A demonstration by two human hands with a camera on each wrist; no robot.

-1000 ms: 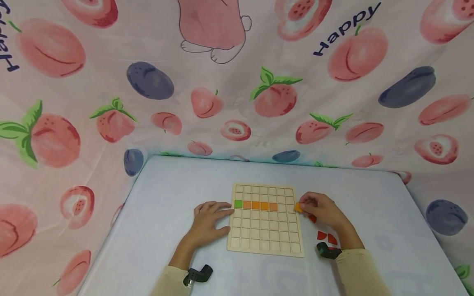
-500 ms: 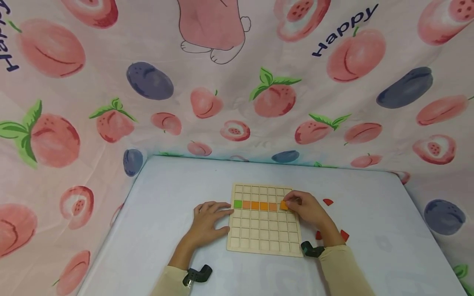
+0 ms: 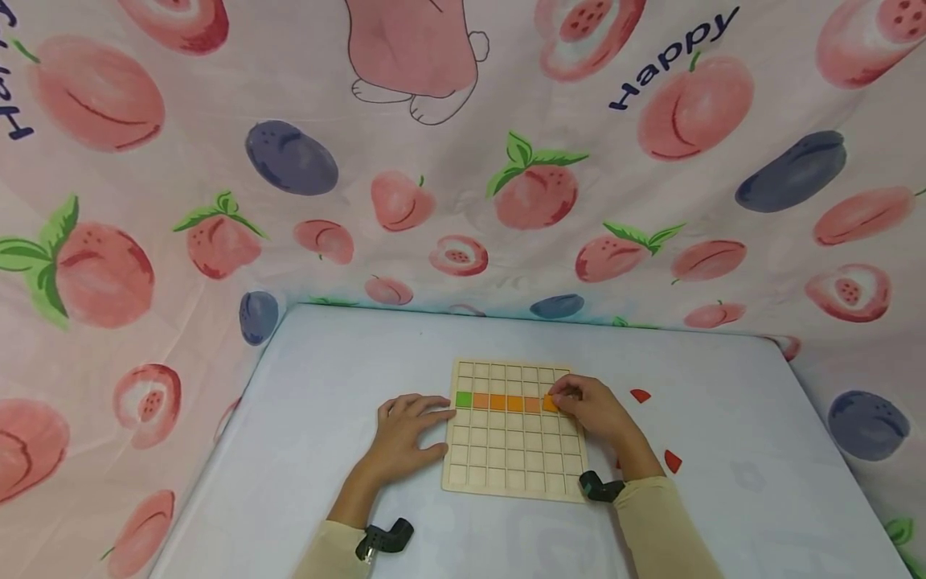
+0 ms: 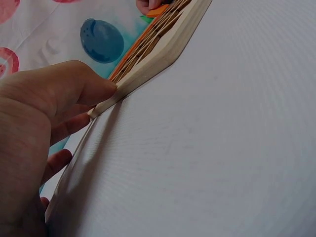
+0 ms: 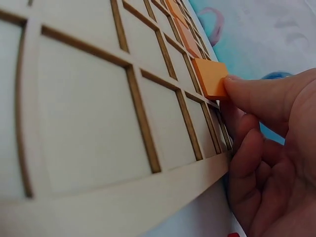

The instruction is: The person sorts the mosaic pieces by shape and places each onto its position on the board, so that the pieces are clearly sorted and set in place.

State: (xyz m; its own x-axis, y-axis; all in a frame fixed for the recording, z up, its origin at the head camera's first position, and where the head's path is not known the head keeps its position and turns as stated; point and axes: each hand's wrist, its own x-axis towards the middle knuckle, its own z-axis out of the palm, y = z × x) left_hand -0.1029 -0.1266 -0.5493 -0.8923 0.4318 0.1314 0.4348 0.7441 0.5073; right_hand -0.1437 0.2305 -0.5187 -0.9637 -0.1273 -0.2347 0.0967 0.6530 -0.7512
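A flat wooden grid board (image 3: pixel 514 458) lies on the table in the head view. One row holds a green square tile (image 3: pixel 464 400) at its left end, followed by several orange tiles (image 3: pixel 515 403). Between thumb and fingers, my right hand (image 3: pixel 595 408) pinches an orange square tile (image 5: pixel 211 78) at that row, just right of the set ones; the tile sits tilted over a cell in the right wrist view. My left hand (image 3: pixel 409 436) rests at the board's left edge with its fingers spread, the thumb (image 4: pixel 101 90) touching the rim.
Red wedge-shaped pieces (image 3: pixel 640 396) lie on the white table (image 3: pixel 347 346) right of the board, one (image 3: pixel 673 461) beside the right wrist and another partly hidden by it. A fruit-print cloth (image 3: pixel 463 193) hangs behind the table.
My right hand has carried the orange tile leftward from beyond the board's right edge onto the row, uncovering red pieces. My left hand has stayed at the board's left edge.
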